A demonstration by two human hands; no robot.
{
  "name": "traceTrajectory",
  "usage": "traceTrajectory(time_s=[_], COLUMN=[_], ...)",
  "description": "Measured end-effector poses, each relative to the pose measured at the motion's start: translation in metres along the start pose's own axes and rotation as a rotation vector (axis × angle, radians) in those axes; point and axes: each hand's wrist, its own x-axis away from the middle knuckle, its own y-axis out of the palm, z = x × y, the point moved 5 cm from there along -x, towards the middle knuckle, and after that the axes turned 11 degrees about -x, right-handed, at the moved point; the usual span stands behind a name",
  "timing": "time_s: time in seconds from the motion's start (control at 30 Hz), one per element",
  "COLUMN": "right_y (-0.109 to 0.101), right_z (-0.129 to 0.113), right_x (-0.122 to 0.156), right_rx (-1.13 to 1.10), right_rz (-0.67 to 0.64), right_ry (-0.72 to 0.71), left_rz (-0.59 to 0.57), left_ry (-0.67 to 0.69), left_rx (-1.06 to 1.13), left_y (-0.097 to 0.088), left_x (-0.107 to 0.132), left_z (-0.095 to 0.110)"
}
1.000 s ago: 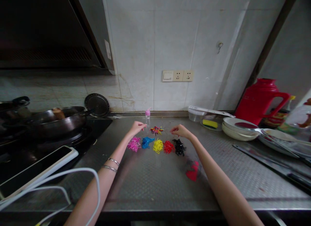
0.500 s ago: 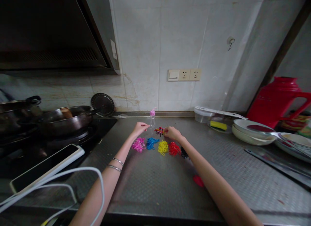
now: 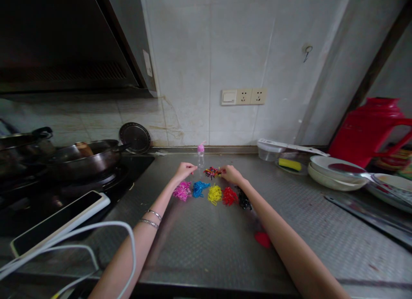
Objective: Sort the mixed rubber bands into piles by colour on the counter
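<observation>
My left hand (image 3: 185,170) is closed in a pinch behind the pink pile, with a small reddish bit, likely a rubber band, showing below the fingertips. The fingers of my right hand (image 3: 231,174) are pinched at the right edge of a mixed-colour pile of rubber bands (image 3: 211,172); what they grip is too small to make out. Sorted piles lie in a row nearer me: pink (image 3: 182,191), blue (image 3: 200,188), yellow (image 3: 214,194), red (image 3: 230,196) and black (image 3: 244,199), the last partly behind my right forearm. A clear bottle with a pink top (image 3: 201,155) stands behind them.
A red heart-shaped piece (image 3: 263,239) lies beside my right forearm. To the left are a white device with cables (image 3: 61,221) and a pan (image 3: 86,159) on the stove. At right sit a plastic tub (image 3: 269,152), yellow sponge (image 3: 289,164), bowls (image 3: 336,179) and a red flask (image 3: 367,131).
My right hand has shifted slightly up at the mixed pile, and more of the black pile shows beside the forearm. My left hand keeps its pinch in nearly the same place.
</observation>
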Motion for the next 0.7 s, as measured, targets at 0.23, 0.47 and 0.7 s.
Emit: traceTrajectory(time_s=[0.23,0.47,0.7], right_y=[-0.018,-0.002,0.0], right_z=[0.01,0.017,0.005], right_x=[-0.008,-0.005,0.001], right_rx=[-0.067,-0.058,-0.048], right_rz=[0.056,-0.063,-0.067], right_ry=[-0.062,-0.041,-0.06], left_rz=[-0.016,-0.032,-0.037], left_ry=[0.012,-0.001,0.0], left_rx=[0.006,-0.011,-0.012], left_y=[0.001,0.003,0.005], left_x=[0.001,0.003,0.003], left_z=[-0.002,0.0,0.001])
